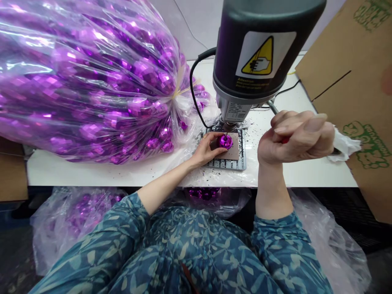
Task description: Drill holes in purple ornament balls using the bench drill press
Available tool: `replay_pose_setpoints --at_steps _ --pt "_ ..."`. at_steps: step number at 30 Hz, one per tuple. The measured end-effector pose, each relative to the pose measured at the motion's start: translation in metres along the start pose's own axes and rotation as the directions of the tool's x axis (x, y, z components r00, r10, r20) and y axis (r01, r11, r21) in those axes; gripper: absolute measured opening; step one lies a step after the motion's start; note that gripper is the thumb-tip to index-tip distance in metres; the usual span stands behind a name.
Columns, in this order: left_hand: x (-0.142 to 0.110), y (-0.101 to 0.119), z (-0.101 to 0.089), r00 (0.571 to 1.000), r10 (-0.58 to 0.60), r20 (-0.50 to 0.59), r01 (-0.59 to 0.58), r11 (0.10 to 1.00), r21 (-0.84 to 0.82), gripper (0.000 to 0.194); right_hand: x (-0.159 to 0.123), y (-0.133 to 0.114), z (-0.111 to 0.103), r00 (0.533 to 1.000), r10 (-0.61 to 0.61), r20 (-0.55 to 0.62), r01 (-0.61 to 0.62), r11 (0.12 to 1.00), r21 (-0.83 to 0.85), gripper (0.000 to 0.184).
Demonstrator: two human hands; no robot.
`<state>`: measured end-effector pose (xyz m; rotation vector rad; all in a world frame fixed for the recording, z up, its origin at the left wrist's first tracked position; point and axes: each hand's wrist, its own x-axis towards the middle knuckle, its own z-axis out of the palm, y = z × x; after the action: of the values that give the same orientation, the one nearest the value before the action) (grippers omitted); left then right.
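Between the thumb and fingers of my left hand (204,152) is a shiny purple faceted ball (226,141). It rests on a brown square board (233,152) that lies on the slotted metal base (241,164) of a drill press (251,49). The drill's chuck (229,125) is right above the ball; whether the bit touches it I cannot tell. My right hand (295,136) is wrapped around the drill press lever, whose metal rod (272,107) shows behind the fingers. White wrapping (346,143) covers a lever end beside that hand.
A tied clear bag (92,90) of purple balls fills the left of the white table (92,169). Cardboard boxes (352,94) stand at the right. Dark shavings lie around the base. A black cable (192,81) hangs beside the drill. More plastic bags (76,216) sit below the table edge.
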<state>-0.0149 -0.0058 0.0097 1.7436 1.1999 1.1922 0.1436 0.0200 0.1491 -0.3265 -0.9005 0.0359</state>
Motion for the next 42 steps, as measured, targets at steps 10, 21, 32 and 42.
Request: replay_pose_setpoints --at_steps 10,21,32,42 --pt "-0.001 -0.001 0.001 1.000 0.005 0.000 -0.005 1.000 -0.022 0.056 -0.010 0.019 -0.014 0.999 -0.031 -0.019 0.031 0.999 0.015 0.058" --pt "-0.004 0.008 0.009 0.993 -0.060 -0.100 0.054 0.996 -0.066 0.053 0.031 -0.015 0.026 0.985 0.142 0.095 -0.142 0.990 -0.005 0.060" --pt "-0.102 0.055 -0.037 0.874 0.074 0.480 -0.240 0.925 0.293 0.051 0.056 -0.021 0.041 0.943 0.272 0.193 -0.270 0.962 -0.036 0.047" --pt "0.045 -0.007 -0.082 0.982 -0.179 0.062 0.030 0.470 0.882 0.026 0.055 -0.023 0.043 0.947 0.280 0.158 -0.273 0.960 -0.067 0.039"
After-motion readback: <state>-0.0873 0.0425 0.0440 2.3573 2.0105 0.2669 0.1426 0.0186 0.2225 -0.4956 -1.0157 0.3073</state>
